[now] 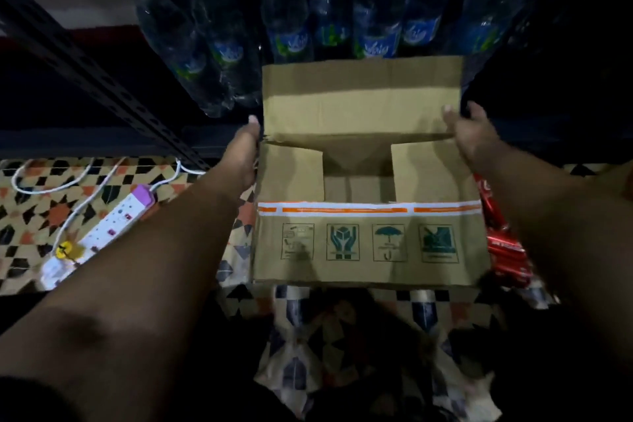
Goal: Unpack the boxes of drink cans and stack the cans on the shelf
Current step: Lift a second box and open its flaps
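Observation:
A brown cardboard box (pixel 370 243) with orange tape and handling symbols stands on the patterned floor in front of a dark shelf. Its far flap stands up and the two side flaps lie partly folded inward; the inside that shows looks bare. My left hand (pixel 245 151) presses flat against the box's far left corner. My right hand (pixel 467 132) grips the far right corner at the raised flap. Red drink cans (pixel 503 243) in shiny wrap lie on the floor just right of the box.
Several plastic water bottles (pixel 294 34) with blue labels fill the shelf behind the box. A perforated shelf post (pixel 92 79) runs diagonally at left. A white power strip (pixel 102 233) with cables lies on the floor at left.

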